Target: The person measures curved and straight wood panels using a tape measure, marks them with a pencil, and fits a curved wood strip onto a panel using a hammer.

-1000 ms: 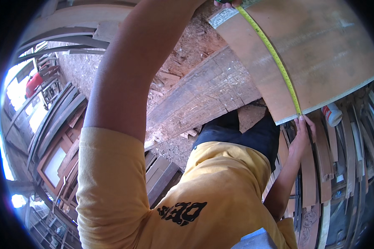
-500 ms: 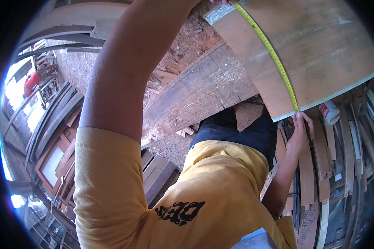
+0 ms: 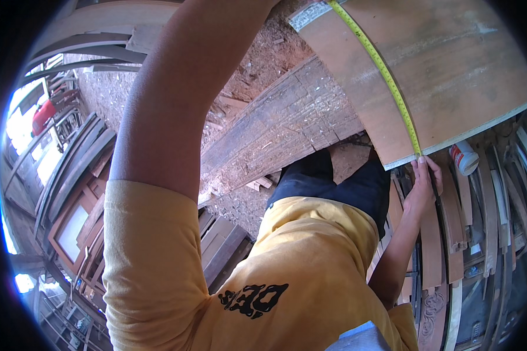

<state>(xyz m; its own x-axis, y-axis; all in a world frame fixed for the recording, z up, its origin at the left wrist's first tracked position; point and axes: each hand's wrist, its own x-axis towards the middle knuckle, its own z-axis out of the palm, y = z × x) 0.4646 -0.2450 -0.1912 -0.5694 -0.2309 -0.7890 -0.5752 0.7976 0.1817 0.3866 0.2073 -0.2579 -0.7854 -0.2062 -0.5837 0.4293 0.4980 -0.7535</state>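
Note:
A yellow tape measure lies stretched across a large brown wooden board, its blade bowed slightly. At the board's near edge my right hand pinches the blade between thumb and fingers. Beyond those fingers, a dark narrow strip, seemingly the blade's back, hangs down past the wood pieces. My left arm reaches up and forward; its hand is cut off by the top edge, close to where the far end of the blade leaves the picture. The tape's case does not show.
A thick, worn plank runs beside the board, over ground strewn with wood chips. Several upright wood strips stand at the right, with a white and red container by the board's edge. Stacked timber and a framed panel fill the left.
The fingertips of my left hand, seen at the top edge before, have slipped out of view. My right hand and the tape stay almost where they were.

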